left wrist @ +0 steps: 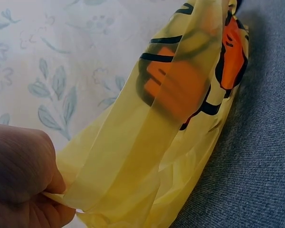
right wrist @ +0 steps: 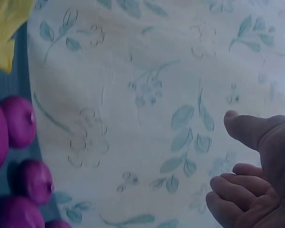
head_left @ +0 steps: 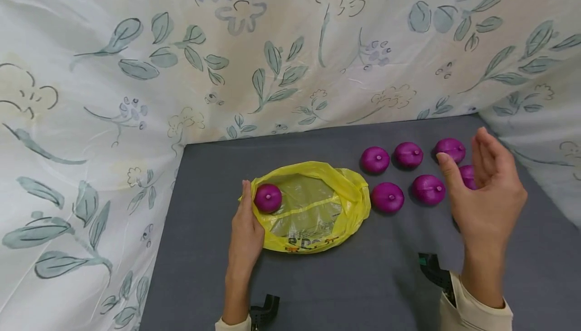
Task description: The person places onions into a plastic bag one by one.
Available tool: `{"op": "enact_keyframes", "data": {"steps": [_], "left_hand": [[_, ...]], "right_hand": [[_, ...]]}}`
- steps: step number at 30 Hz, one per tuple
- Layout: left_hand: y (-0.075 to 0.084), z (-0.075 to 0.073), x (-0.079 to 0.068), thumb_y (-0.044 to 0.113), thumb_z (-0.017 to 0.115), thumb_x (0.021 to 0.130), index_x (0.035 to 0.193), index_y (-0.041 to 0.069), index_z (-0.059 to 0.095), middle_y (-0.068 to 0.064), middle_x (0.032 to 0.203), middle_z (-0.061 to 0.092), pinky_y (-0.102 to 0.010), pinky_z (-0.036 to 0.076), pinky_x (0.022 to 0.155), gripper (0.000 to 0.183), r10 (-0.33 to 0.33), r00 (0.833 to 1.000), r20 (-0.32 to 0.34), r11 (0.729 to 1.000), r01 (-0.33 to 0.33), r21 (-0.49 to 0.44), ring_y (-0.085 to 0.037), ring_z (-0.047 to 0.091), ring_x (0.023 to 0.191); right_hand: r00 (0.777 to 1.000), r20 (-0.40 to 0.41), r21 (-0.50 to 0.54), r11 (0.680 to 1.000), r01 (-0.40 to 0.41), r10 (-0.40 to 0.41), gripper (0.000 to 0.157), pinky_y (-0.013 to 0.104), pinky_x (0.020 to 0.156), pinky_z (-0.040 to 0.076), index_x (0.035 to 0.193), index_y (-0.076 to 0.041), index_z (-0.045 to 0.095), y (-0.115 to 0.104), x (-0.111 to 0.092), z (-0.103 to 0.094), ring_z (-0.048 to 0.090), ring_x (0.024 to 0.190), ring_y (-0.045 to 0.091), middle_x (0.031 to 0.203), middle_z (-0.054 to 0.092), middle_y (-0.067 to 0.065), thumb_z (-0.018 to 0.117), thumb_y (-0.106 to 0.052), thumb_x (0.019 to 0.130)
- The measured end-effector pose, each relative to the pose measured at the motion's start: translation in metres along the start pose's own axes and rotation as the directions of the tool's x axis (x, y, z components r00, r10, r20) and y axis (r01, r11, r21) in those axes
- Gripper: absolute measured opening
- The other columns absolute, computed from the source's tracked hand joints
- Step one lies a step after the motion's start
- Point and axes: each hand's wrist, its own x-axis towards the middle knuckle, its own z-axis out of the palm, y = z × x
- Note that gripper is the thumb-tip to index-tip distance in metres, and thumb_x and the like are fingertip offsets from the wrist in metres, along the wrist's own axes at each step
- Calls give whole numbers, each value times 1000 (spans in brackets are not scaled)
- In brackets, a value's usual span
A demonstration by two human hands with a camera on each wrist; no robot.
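My left hand (head_left: 247, 232) pinches the left rim of a yellow plastic bag (head_left: 356, 189), which lies with its mouth spread wide. In the left wrist view, thumb and fingers grip the thin film of the bag (left wrist: 128, 156), printed in orange and black. One shiny purple onion-like ball (head_left: 268, 198) with a pale nub sits inside the bag's mouth, beside that hand. Raised at the right, my right hand (head_left: 487, 189) holds nothing, its thumb apart from loosely bent fingers. It partly hides one of the purple balls (head_left: 467, 175) behind it.
Several like purple balls (head_left: 388, 198) stand in rows on the grey cloth-covered table (head_left: 317, 285), right of the bag. A pale floral sheet (head_left: 290, 58) hangs behind the table and down both sides. Both wrists carry a black camera mount (head_left: 265, 308).
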Motion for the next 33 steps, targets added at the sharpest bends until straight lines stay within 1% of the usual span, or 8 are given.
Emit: {"op": "enact_keyframes", "data": {"steps": [7, 13, 16, 21, 23, 27, 30, 33], "left_hand": [[-1, 0, 2, -11, 38, 108, 172, 19, 15, -10, 175, 21, -53, 27, 124, 74, 1, 1000, -1, 1000, -1, 6, -28, 28, 158], [-3, 0, 3, -10, 36, 109, 172, 19, 14, -11, 175, 21, -53, 27, 124, 73, -3, 1000, 7, 1000, 3, 2, -28, 25, 159], [-3, -1, 3, -9, 36, 109, 171, 20, 14, -9, 176, 19, -52, 27, 124, 72, -13, 1000, 14, 1000, 13, 1, -26, 24, 159], [-6, -4, 4, -10, 40, 108, 171, 22, 14, 0, 176, 18, -49, 30, 123, 75, -37, 999, 9, 999, 37, 11, -24, 26, 159], [-8, -5, 5, -11, 41, 108, 171, 21, 14, -1, 176, 19, -51, 31, 122, 76, -37, 999, -2, 999, 37, 19, -25, 27, 158], [-11, -7, 5, -10, 40, 108, 171, 20, 14, -3, 176, 19, -52, 32, 122, 74, -33, 999, -7, 999, 33, 15, -26, 26, 158], [-10, -7, 5, -9, 39, 109, 171, 20, 13, -3, 176, 18, -52, 32, 122, 74, -26, 1000, 1, 1000, 26, 12, -24, 25, 159], [-9, -7, 5, -9, 39, 109, 171, 19, 14, -3, 176, 18, -52, 32, 122, 73, -16, 1000, 6, 1000, 16, 12, -25, 25, 159]], "right_hand": [[992, -82, -62, 993, -101, 96, 67, 25, 113, 41, 152, -25, 57, 34, 6, -22, 53, 140, 7, 153, 58, -2, 85, -25, 91], [977, -86, -143, 968, -208, 197, 70, 26, 118, 35, 158, -27, 49, 64, 1, -36, 46, 145, 4, 160, 49, -4, 79, -30, 96], [965, -80, -186, 948, -259, 248, 71, 25, 118, 34, 160, -27, 47, 81, -2, -42, 44, 145, 3, 162, 47, -3, 78, -34, 96], [921, -67, -222, 894, -390, 385, 76, 26, 120, 31, 163, -29, 41, 107, -5, -53, 39, 147, 0, 164, 41, -4, 77, -39, 96], [904, -52, -243, 872, -424, 425, 79, 26, 121, 30, 164, -29, 39, 116, -5, -55, 36, 148, 1, 165, 38, -4, 77, -40, 96], [880, 10, -334, 831, -445, 475, 84, 29, 122, 29, 167, -27, 32, 132, -7, -57, 32, 151, 8, 166, 32, -2, 75, -43, 97], [863, 75, -419, 801, -428, 500, 87, 39, 123, 29, 170, -23, 27, 142, -9, -57, 30, 153, 19, 168, 27, -1, 73, -44, 98], [859, 141, -469, 797, -380, 492, 92, 49, 122, 28, 171, -15, 22, 153, -13, -58, 28, 154, 31, 170, 25, 6, 73, -42, 99]]}}
